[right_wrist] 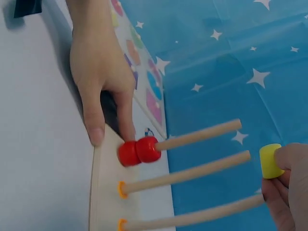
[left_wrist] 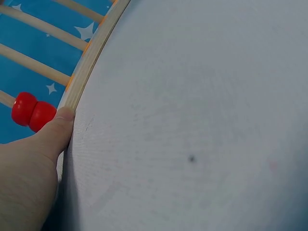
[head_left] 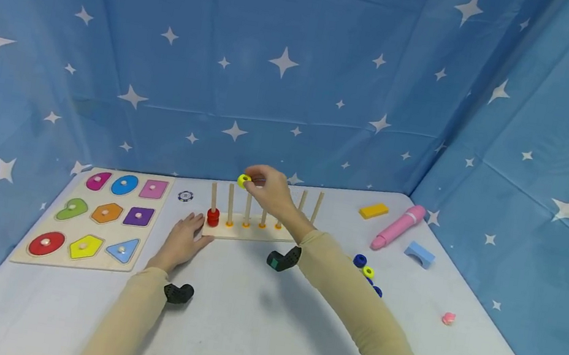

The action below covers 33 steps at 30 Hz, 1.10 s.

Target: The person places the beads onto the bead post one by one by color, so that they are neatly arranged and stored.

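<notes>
A wooden peg stand point(head_left: 253, 232) with several upright pegs stands toward the back of the table. Two red beads point(right_wrist: 139, 151) are stacked on its leftmost peg. My right hand point(head_left: 272, 193) pinches a yellow bead point(right_wrist: 271, 161) between thumb and fingers, up at the height of the peg tops, close to the second and third pegs. My left hand point(head_left: 183, 243) rests at the left end of the stand, its thumb point(left_wrist: 64, 115) against the front edge of the base and its fingers along the end. My right forearm partly hides the stand's right side.
A shape puzzle board point(head_left: 107, 221) lies at left, with a poker chip point(head_left: 185, 196) near it. Blue beads point(head_left: 359, 261) and a yellow one lie right of my right forearm. Farther right are a yellow block point(head_left: 373, 211), a pink marker point(head_left: 398, 227), a blue arch block point(head_left: 420, 254) and a small pink piece point(head_left: 448, 318).
</notes>
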Available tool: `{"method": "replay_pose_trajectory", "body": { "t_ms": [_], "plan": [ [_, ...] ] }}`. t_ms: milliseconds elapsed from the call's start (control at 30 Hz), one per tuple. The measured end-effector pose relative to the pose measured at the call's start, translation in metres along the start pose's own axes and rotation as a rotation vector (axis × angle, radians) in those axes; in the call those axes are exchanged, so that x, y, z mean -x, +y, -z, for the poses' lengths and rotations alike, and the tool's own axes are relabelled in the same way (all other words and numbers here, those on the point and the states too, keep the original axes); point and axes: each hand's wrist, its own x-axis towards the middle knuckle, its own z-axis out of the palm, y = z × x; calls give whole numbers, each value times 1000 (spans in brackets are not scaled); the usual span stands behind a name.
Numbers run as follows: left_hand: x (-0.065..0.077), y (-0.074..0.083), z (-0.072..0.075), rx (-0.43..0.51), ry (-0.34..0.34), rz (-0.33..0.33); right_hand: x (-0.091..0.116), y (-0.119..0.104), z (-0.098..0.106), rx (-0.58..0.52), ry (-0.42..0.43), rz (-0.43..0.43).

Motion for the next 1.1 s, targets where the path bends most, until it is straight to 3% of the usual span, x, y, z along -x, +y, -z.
{"method": "replay_pose_trajectory", "body": {
  "t_ms": [200,533,800,1100],
  "plan": [
    [0,5,-3,5,-14,4,-6,-1,-14,34,-32,0],
    [0,7,-3,6,-14,8,-8,0,-18,79,-64,26],
    [-1,0,0,6,-3,32,-9,-2,-17,30,-23,50],
    [-1,1,0,-6,-7,23,12,14,16,-17,71,59]
  ]
}}
